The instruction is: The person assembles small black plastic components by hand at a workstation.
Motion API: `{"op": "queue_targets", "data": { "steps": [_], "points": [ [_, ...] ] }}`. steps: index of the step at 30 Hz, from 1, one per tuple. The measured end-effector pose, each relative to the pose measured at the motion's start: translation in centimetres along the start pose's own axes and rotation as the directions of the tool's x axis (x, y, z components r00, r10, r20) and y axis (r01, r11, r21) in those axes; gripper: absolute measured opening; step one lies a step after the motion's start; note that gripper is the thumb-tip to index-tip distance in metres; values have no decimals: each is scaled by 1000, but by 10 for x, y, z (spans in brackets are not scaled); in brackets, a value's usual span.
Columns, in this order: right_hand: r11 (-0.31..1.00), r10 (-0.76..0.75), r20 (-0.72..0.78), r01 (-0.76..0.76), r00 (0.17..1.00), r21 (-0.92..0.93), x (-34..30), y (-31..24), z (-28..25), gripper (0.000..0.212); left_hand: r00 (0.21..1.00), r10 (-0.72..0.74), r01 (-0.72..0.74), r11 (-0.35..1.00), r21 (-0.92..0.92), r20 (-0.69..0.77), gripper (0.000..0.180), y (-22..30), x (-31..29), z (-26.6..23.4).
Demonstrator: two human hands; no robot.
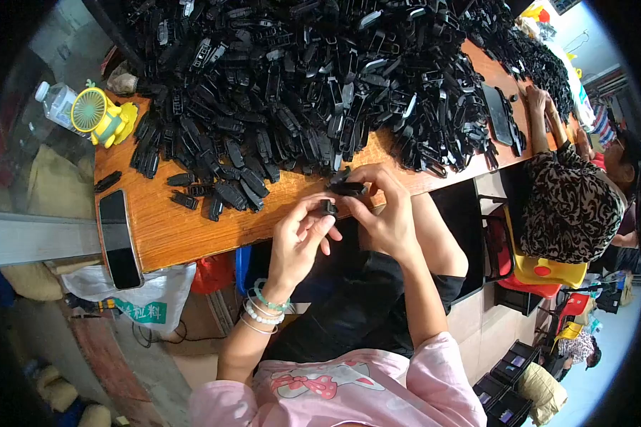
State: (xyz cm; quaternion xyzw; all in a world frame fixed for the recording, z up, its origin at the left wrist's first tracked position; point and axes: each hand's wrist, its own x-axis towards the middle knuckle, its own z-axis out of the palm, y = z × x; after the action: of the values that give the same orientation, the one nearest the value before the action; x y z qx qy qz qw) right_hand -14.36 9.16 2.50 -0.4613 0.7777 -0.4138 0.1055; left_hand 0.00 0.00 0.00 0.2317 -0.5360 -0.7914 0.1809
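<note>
My left hand (297,242), with bracelets at its wrist, pinches a small black plastic piece (327,207) between thumb and fingertips. Close beside it, my right hand (392,217) grips a longer black plastic clip-like part (349,188) by thumb and forefinger. Both hands are just off the table's near edge, above my lap. Whether the two pieces touch is hard to see. Beyond them a large pile of similar black plastic parts (285,92) covers much of the wooden table (167,238). Several loose parts (228,193) lie at the pile's near left side.
On the table's left are a phone (120,238), a yellow-green toy-like fan (92,112) and a plastic bottle (58,103). A dark flat tablet-like slab (497,114) lies toward the right. Another person (573,203) sits at the table's right, hands by the parts. Black crates (502,391) stand on the floor.
</note>
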Motion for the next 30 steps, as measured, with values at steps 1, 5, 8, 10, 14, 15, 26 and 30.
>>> {"op": "queue_targets", "data": {
  "steps": [1,5,8,10,14,15,26,30],
  "points": [
    [997,38,-14,-37,999,69,-1,2,3,24,1000,18,-18,1000,11,6,28,1,0,3],
    [874,241,-29,-204,970,441,-1,9,9,23,999,21,-23,998,-55,-38,24,-2,6,5],
    [852,286,-93,-208,954,480,-4,5,9,23,996,-9,3,997,-76,-84,25,-1,0,4],
    [962,222,-139,-194,965,194,-3,1,6,27,995,-35,24,993,-120,-95,29,-1,-2,2],
    [966,-165,-120,136,979,-218,1,-2,10,36,992,-83,71,990,-126,-93,29,3,-1,2],
    [966,-163,-121,134,979,-220,1,-2,12,36,992,-71,60,992,-115,-102,30,4,-1,4],
    [944,-89,137,40,987,327,-20,-9,3,32,990,102,-72,959,273,-96,28,14,-19,-17],
    [948,-161,222,89,962,306,-28,-15,-2,36,967,253,-221,862,457,-8,25,19,-18,-17]
  ]
}}
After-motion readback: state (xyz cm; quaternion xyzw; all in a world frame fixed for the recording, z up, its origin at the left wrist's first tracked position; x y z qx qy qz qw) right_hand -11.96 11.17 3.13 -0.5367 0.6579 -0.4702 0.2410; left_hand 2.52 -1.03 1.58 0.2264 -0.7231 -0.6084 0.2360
